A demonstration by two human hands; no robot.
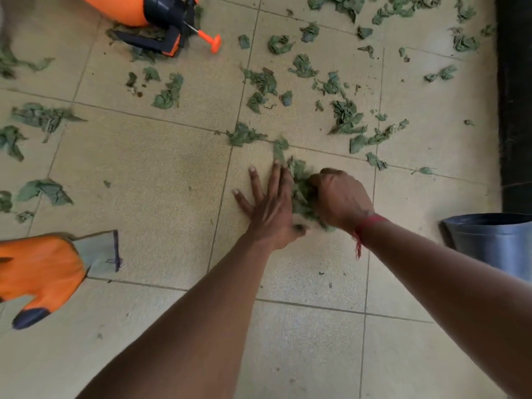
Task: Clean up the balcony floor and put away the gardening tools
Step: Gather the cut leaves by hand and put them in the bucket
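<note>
Leaves (345, 116), torn and green: looking down on them scattered over most of the tiled floor (149, 174), thickest toward the far right. Holding a leaf heap (302, 194) on the floor between both hands, near the middle of the view. Pressing the left hand (267, 208) flat on the tile, fingers (254, 182) straight and spread, its thumb side touching the heap. Curling the right hand (339, 200) over the heap from the other side, knuckles up, gripping the leaves with bent fingers; not seeing the fingertips, hidden under the hand and the leaves. Wearing a red thread (365, 226) round the right wrist, one loose end hanging down.

Looking also at an orange glove (40, 272) with a grey cuff and a dark fingertip, lying flat at the left edge, well apart from the hands. Looking at an orange and black sprayer (161, 15) lying on its side at the top left, nozzle pointing right, with leaf scraps under and beside it. Seeing the rim of a black pot (495, 243) standing at the right edge, just beside the right forearm, and a dark wall strip (515, 96) running down the right side above it.
</note>
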